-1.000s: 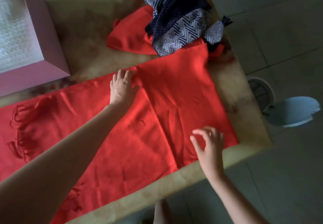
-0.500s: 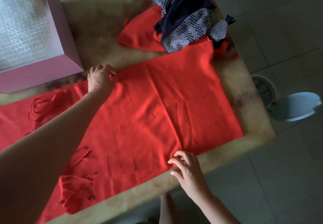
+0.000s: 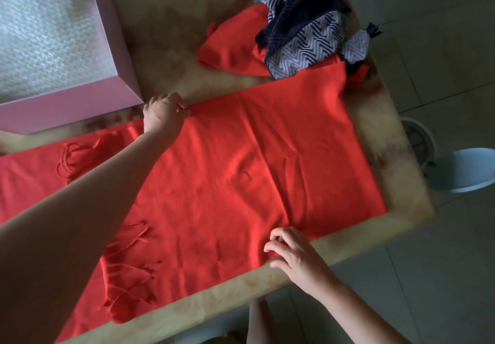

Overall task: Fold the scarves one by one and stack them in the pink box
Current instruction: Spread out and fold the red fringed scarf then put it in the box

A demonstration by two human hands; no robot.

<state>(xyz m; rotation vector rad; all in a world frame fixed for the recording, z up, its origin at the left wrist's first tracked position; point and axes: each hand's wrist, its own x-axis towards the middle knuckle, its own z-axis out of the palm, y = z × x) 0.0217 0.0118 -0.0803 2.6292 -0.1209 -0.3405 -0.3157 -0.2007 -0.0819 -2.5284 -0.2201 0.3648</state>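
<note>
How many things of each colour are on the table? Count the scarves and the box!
Red: 2, the flat red scarf and the crumpled red scarf
Navy and white: 1, the zigzag scarf, as far as the heap shows
Pink: 1, the pink box
Total: 4

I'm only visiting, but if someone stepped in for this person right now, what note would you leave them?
Left hand pinches the far edge of the red scarf; right hand is curled at its near edge, grip unclear.
Scarf lies flat on the table, apparently folded over once. Pink box shows no scarves.
Left: finish folding, box it, then the pile of patterned and red scarves.
</note>
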